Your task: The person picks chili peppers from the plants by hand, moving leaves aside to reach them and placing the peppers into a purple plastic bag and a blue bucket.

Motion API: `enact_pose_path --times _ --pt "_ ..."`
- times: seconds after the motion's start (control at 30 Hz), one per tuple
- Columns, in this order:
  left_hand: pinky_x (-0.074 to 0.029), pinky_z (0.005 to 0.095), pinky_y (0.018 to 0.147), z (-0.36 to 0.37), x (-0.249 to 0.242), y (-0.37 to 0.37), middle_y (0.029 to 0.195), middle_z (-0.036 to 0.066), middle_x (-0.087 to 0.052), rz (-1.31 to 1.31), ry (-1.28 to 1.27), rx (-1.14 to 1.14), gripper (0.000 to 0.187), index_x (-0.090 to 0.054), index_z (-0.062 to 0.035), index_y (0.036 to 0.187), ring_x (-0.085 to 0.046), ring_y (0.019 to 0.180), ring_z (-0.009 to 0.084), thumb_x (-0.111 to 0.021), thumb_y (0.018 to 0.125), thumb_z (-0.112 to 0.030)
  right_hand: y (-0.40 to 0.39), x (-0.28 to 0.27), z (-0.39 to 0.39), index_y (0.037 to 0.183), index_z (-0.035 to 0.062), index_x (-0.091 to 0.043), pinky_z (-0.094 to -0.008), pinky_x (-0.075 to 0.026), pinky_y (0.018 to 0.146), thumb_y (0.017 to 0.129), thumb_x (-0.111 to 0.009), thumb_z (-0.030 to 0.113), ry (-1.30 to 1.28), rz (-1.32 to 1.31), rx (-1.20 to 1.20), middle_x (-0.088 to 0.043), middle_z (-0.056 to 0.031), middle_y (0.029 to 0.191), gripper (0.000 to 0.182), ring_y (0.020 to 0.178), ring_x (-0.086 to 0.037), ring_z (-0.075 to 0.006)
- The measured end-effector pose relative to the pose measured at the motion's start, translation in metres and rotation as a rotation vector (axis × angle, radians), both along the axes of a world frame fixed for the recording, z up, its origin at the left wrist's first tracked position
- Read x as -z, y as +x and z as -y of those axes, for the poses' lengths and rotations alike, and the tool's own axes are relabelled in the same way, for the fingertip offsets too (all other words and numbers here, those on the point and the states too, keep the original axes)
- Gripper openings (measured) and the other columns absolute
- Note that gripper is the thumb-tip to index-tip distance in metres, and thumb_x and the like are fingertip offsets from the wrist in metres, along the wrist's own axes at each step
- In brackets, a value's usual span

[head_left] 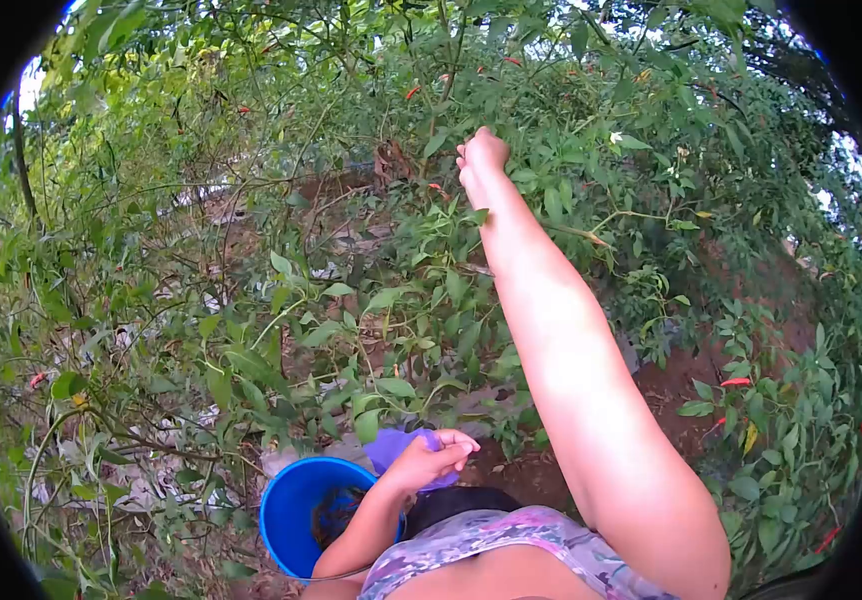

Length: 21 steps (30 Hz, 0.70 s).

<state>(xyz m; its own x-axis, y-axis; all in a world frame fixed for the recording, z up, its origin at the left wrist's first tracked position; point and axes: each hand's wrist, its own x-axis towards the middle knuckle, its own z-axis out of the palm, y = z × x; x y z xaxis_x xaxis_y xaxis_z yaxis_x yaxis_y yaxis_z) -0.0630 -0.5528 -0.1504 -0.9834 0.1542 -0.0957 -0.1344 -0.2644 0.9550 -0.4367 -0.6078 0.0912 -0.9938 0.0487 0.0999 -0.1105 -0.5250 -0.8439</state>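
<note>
My right hand [483,152] reaches far out into the chili bushes, its fingers curled inward among leaves and thin stems. Whatever those fingers hold is hidden from this side. Just beyond it a red chili [412,93] hangs on the plant. Low in the view, my left hand [436,462] is held near my body with its fingers closed together, and what is in them I cannot make out. A purple cloth [391,447] shows behind that hand. Beneath my left forearm stands a blue bucket [286,520] with something dark inside.
Leafy chili plants [251,365] fill the left and far sides. More red chilies, such as one low chili [736,382], hang at the right. Bare brown soil [676,390] and pale sheeting [141,480] show between the stems.
</note>
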Motion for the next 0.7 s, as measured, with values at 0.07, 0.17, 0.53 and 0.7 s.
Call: enact_pose_path --times 0.07,0.17,0.53,0.7 --pt "-0.026 0.0179 0.046 0.002 0.001 0.002 0.064 -0.003 -0.050 0.016 0.004 -0.021 0.019 -0.059 -0.0017 0.096 -0.036 0.051 0.0026 -0.055 0.089 -0.018 0.010 -0.008 -0.012 0.095 0.0042 -0.051 -0.0278 -0.036 0.041 0.090 -0.045 0.016 -0.137 -0.003 -0.083 -0.059 -0.0069 0.075 0.015 0.051 -0.051 -0.0140" --pt "-0.026 0.0178 0.046 0.006 0.000 0.006 0.064 -0.003 -0.050 0.047 0.015 -0.075 0.018 -0.059 -0.0023 0.096 -0.036 0.051 0.0028 -0.055 0.089 -0.018 -0.007 -0.007 -0.007 0.105 0.0026 -0.050 -0.0282 -0.046 0.046 0.090 -0.044 0.010 -0.182 0.020 -0.061 -0.060 -0.0086 0.084 0.017 0.060 -0.057 -0.0149" --pt "-0.026 0.0181 0.045 0.012 -0.001 -0.001 0.064 -0.005 -0.049 0.025 -0.030 -0.092 0.020 -0.060 -0.0030 0.097 -0.037 0.051 0.0025 -0.057 0.088 -0.021 0.000 -0.011 -0.009 0.096 0.0059 -0.052 -0.0291 -0.047 0.048 0.091 -0.046 0.013 -0.177 0.085 -0.503 -0.058 -0.0064 0.079 0.010 0.062 -0.057 -0.0174" --pt "-0.026 0.0179 0.045 0.015 -0.001 -0.006 0.064 -0.005 -0.050 0.020 0.031 -0.037 0.021 -0.060 -0.0033 0.097 -0.036 0.050 0.0026 -0.057 0.088 -0.022 0.015 -0.007 -0.009 0.085 0.0077 -0.049 -0.0261 -0.033 0.042 0.090 -0.043 0.012 -0.293 0.152 -0.495 -0.047 -0.0021 0.069 0.009 0.048 -0.040 -0.0130"
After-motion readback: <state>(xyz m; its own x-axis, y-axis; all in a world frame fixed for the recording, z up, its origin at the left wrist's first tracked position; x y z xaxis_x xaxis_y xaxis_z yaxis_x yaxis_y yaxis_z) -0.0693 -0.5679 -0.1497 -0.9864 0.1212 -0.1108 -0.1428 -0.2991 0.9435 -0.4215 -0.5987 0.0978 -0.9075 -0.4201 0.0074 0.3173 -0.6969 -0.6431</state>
